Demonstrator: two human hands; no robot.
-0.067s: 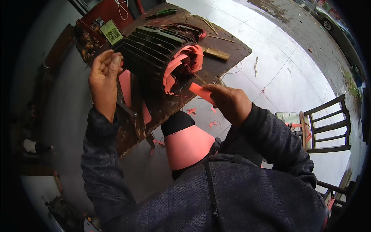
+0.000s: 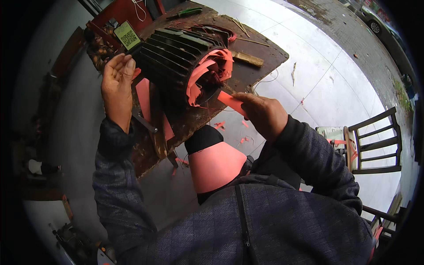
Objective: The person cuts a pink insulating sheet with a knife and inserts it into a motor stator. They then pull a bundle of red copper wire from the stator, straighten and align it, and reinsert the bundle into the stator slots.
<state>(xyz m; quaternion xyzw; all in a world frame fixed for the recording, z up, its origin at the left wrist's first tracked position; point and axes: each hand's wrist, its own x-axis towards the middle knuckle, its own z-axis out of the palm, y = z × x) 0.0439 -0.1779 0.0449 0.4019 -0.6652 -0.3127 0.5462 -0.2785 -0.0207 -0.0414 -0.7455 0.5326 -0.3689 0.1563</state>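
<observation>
Orange insulation strip point(image 2: 231, 102) is pinched between the thumb and fingers of the right hand point(image 2: 264, 114), its free end pointing at the open mouth of the ribbed motor housing point(image 2: 176, 57). Against the picture a tenth of a second ago, almost nothing has shifted: the strip sits at the same angle just short of the opening, and both hands keep their places, so the work appears to be at a pause with the strip not yet pushed into the core.

In the head view, the housing lies on its side on the worn wooden counter point(image 2: 260, 44), with more orange paper point(image 2: 207, 70) curling out of its mouth. The left hand point(image 2: 117, 84) is open, its fingers straight and its palm flat against the far end of the housing, apparently steadying it. A larger orange sheet point(image 2: 214, 165) rests in the person's lap, below the counter edge. A wooden chair point(image 2: 375, 141) stands well apart, at the right.
</observation>
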